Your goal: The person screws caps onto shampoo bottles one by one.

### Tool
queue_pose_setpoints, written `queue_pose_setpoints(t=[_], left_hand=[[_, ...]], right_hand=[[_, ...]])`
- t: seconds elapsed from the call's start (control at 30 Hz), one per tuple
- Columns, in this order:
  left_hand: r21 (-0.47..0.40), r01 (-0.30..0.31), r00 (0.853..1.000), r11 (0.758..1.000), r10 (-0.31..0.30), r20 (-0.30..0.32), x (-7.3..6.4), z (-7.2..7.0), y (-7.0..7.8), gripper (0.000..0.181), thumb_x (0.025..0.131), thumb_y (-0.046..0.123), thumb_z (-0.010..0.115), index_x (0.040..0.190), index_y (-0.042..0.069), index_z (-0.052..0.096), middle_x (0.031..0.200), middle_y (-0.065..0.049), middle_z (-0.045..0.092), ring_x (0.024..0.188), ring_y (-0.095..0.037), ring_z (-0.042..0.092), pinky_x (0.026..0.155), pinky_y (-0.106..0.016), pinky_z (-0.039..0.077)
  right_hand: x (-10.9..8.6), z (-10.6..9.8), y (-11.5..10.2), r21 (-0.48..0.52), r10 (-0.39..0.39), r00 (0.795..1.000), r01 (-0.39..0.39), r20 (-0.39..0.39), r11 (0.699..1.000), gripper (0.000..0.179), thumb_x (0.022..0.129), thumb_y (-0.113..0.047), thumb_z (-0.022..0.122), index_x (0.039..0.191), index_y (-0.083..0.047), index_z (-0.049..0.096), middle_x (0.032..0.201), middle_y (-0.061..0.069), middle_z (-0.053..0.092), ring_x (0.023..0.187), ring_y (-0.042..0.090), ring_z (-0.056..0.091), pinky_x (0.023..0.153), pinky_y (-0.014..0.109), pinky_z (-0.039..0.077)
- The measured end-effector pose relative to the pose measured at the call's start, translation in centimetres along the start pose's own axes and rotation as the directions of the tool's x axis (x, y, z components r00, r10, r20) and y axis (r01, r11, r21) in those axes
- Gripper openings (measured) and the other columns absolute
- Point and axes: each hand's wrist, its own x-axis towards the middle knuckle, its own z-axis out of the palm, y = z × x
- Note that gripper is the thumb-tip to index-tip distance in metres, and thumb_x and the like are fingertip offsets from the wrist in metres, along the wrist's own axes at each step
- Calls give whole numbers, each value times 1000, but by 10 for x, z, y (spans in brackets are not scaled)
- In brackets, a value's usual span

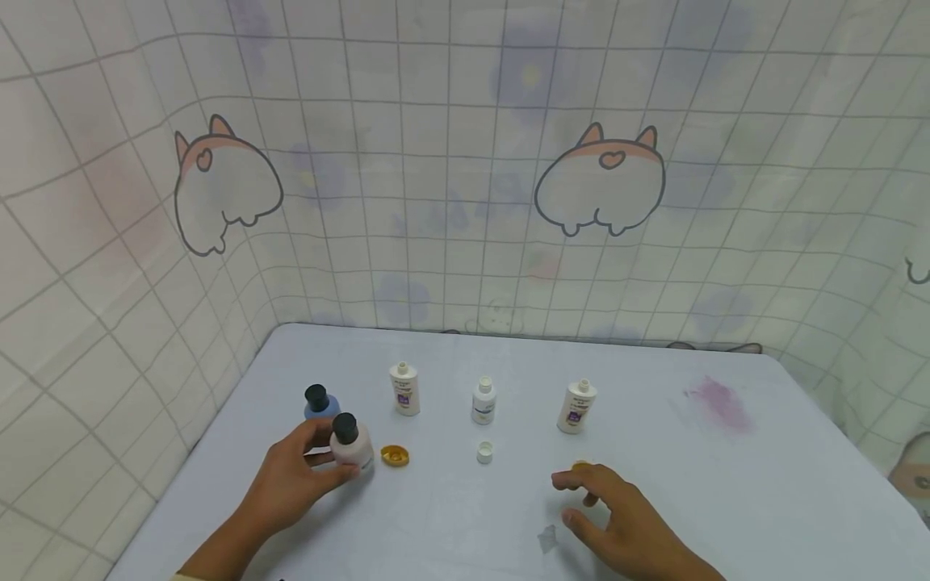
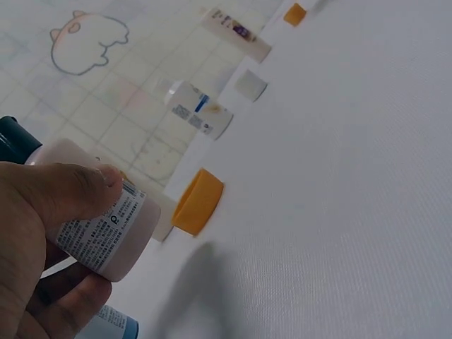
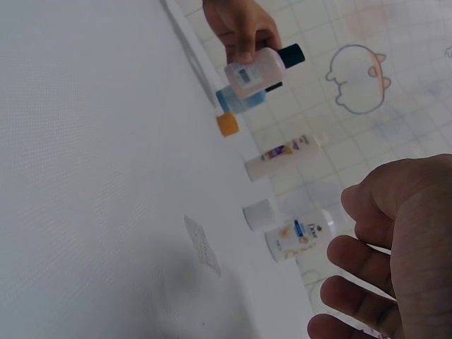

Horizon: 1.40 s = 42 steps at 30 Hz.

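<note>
My left hand (image 1: 292, 478) grips a small pale pink bottle (image 1: 353, 450) with a black cap, thumb on one side and fingers on the other. In the left wrist view, small print covers the label of this bottle (image 2: 106, 229). Just behind the hand stands a blue bottle (image 1: 324, 407), also black-capped and partly hidden. My right hand (image 1: 621, 516) hovers over the front right of the table with loosely bent fingers and holds nothing. A yellow cap (image 1: 580, 465) shows just past its fingertips, mostly hidden by them.
Three white bottles without caps stand in a row: left (image 1: 404, 392), middle (image 1: 483, 403) and right (image 1: 577, 408). A yellow flip cap (image 1: 395, 456) and a white cap (image 1: 485, 453) lie before them. A scrap of tape (image 1: 547, 538) and a pink stain (image 1: 721, 403) mark the white table.
</note>
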Motion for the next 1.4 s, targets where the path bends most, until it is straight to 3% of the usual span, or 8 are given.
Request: queue_pose_setpoints(t=[0.37,1.03,1.4], left_hand=[[-14,44,999,999,-44,-11,0,-5,-12,74,74,28,95,133,6,55,131,-17,63,122,-34,62,93,-28,57],[13,76,996,997,-75,-48,0,-11,-24,76,75,26,95,133,0,53,131,-21,61,123,-36,60,93,-26,57],[63,118,992,991,-115,-57,2,-10,-31,80,73,32,95,133,0,53,132,-23,61,124,-38,59,95,-30,57]], right_hand=[[0,-1,-2,-27,33,999,-32,16,999,36,96,-23,75,131,-20,64,127,-11,64,99,13,63,88,37,56],[1,-1,1,-8,33,999,-33,13,999,36,96,-20,75,130,-18,64,127,-10,63,96,13,63,82,32,57],[0,-1,1,2,46,999,-46,21,999,35,97,-22,74,130,-19,64,128,-8,63,96,13,63,81,32,57]])
